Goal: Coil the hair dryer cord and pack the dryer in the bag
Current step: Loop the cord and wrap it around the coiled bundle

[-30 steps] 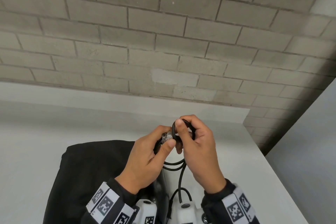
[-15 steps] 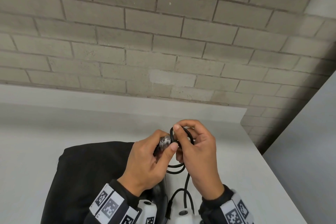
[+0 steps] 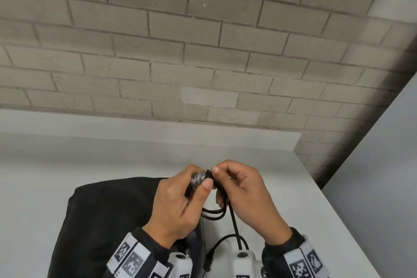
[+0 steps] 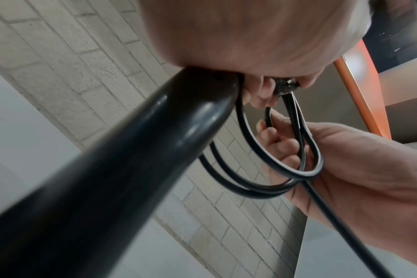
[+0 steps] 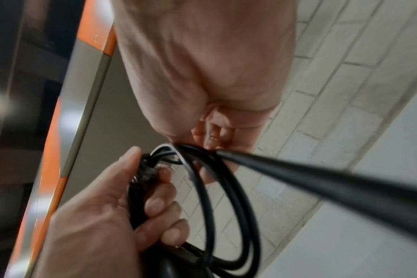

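Two hands are held close together above the white tabletop, both busy with the thin black rubber cord of the hair dryer. The left hand is clenched around the glossy black handle of the hair dryer, and near its thumb a small shiny silver piece is held against the gathered turns; what this piece is cannot be told. The right hand pinches the top of the loops between thumb and forefinger, with the other fingers curled through the coil. Several turns hang below the hands, and one free strand runs down toward the person. The soft black fabric bag lies flat on the tabletop under the left forearm, and nothing is seen packed in it yet.

The coiling seems to be almost finished. To do this step well, the loops should be kept equal in size and flat against each other, and the remaining strand should be fed in without twisting. The bundle should be pinched firmly until it is fastened, because a loose grip could let the turns spring open.
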